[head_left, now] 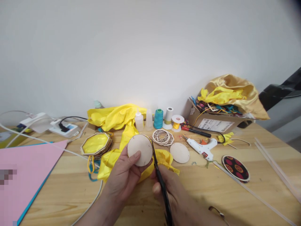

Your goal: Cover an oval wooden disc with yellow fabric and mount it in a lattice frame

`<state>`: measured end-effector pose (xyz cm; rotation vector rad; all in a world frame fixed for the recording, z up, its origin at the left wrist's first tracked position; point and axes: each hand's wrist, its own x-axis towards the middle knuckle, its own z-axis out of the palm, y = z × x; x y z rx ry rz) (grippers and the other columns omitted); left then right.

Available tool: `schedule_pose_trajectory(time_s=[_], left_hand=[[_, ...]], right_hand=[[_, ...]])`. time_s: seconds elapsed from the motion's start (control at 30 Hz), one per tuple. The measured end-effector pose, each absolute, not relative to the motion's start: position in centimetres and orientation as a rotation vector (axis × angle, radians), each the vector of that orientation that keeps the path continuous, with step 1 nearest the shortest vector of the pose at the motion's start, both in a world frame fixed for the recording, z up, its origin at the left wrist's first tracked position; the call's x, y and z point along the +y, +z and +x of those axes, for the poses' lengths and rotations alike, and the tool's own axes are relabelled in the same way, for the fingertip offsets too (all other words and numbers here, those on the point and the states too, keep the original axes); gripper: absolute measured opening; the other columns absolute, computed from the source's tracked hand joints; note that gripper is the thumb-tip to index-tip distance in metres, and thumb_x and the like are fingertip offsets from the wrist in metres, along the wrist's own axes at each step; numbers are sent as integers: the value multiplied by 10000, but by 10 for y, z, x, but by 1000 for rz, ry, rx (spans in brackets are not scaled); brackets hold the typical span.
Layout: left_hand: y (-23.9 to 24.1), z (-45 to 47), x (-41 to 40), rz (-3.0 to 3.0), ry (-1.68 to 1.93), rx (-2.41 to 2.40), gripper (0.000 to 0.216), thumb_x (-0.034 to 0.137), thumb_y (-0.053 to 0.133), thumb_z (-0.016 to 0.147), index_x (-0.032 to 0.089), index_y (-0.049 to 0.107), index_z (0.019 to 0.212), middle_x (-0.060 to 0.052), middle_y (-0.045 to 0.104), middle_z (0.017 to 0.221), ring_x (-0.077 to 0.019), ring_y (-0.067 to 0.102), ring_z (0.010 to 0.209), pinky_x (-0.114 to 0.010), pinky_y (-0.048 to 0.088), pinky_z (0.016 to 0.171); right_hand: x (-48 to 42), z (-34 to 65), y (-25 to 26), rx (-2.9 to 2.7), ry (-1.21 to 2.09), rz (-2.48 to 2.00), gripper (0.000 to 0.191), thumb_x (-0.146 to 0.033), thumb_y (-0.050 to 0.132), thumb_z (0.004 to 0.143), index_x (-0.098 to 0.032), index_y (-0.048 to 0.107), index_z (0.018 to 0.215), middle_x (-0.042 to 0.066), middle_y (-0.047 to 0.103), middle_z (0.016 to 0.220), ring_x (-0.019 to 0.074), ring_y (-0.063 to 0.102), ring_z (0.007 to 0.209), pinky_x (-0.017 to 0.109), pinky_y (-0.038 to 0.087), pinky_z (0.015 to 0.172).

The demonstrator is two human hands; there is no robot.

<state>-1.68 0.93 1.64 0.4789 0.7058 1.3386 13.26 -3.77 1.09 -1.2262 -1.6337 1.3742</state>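
Observation:
My left hand (128,174) is closed on a pale round wooden disc (140,150), its thumb lying across the lower face. Yellow satin cloth (108,166) spreads beneath and around the disc. In my right hand (168,185) is a pair of black-handled scissors (161,182). Their blades run along the disc's right edge, where a little yellow shows; whether they are cutting I cannot tell. A second pale wooden disc (179,153) lies on the table just right of the scissors. Behind it are lattice-cut wooden pieces (162,137).
At the back stand a squeeze bottle (139,121), a teal thread cone (158,118) and a ribbon spool (177,120). A hot glue gun (202,147) and a patterned disc (235,168) lie right, before a cardboard box (207,121). Octagonal frames (96,144) and a power strip (64,128) are left.

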Motion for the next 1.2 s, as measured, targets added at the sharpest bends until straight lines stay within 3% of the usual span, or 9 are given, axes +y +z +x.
schedule_pose_trajectory(time_s=[0.4,0.67,1.1,1.2], left_hand=[[16,-18,11,512,1350,721,481,52,629,785,275,569,1207,-43,704,1061,-136,678,864,-240,579,747],[16,-17,11,504,1360,726,476,58,658,761,268,585,1182,-40,707,1046,-133,675,851,-232,578,745],[17,-19,12,547,1349,741,479,79,666,761,279,581,1188,-36,710,1022,-146,681,825,-244,586,714],[17,-20,11,558,1345,751,514,81,676,751,292,565,1207,-35,712,1016,-158,684,825,-259,589,695]], right_hand=[[-36,137,16,-1604,1380,-1284,79,-201,491,815,-199,504,738,-24,590,687,127,537,636,214,372,547],[-36,138,10,-1612,1319,-1272,185,-305,510,857,-196,487,709,-34,531,629,115,504,597,208,350,521],[-35,140,10,-1544,1376,-1248,296,-449,508,874,-190,603,766,-17,611,693,125,528,637,217,380,561],[-28,146,19,-1672,1249,-1353,319,-474,509,860,-186,602,758,-4,632,698,138,543,634,228,385,559]])
